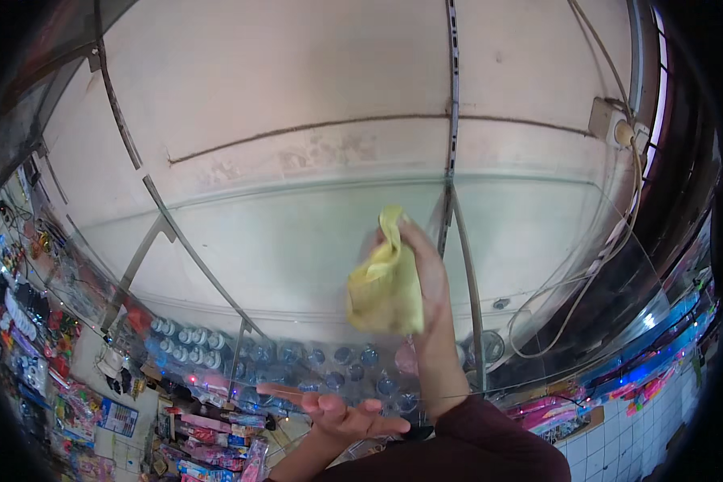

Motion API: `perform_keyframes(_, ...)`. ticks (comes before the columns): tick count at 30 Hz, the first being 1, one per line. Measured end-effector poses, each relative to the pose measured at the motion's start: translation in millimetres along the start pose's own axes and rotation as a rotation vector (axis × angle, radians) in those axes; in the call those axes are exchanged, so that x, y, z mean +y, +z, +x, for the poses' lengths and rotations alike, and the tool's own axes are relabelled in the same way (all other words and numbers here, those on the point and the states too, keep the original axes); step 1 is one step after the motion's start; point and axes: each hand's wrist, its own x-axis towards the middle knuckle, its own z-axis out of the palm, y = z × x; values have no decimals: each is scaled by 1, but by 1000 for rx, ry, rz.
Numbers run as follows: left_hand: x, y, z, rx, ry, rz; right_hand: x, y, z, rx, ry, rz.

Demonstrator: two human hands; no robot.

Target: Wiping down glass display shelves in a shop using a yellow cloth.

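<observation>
A yellow cloth (385, 289) hangs bunched from my right hand (425, 259), whose fingers are closed on its upper part above a glass shelf (313, 241). My left hand (343, 416) is lower down, by the front edge of the glass, palm up with its fingers apart and nothing in it. Whether its fingertips touch the glass edge, I cannot tell. The cloth is slightly blurred and hides part of my right fingers.
Metal brackets (470, 283) and a slotted upright (453, 90) support the glass. A power socket (605, 120) with a looping cable is at the right. Below are capped bottles (193, 346), packaged goods (217, 440) and string lights.
</observation>
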Motion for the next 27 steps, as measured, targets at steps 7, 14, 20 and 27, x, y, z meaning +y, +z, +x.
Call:
perform_keyframes(7,-5,12,22,176,20,-79,-7,-61,-82,-363,153,-872)
perform_keyframes(14,-14,19,22,227,73,-103,-85,-97,-173,-965,124,-1063)
perform_keyframes(20,-5,27,38,387,83,-261,-151,-32,-255,-791,-942,-1668)
perform_keyframes(27,-20,31,28,378,18,-168,-101,111,-122,-394,-1115,-2378)
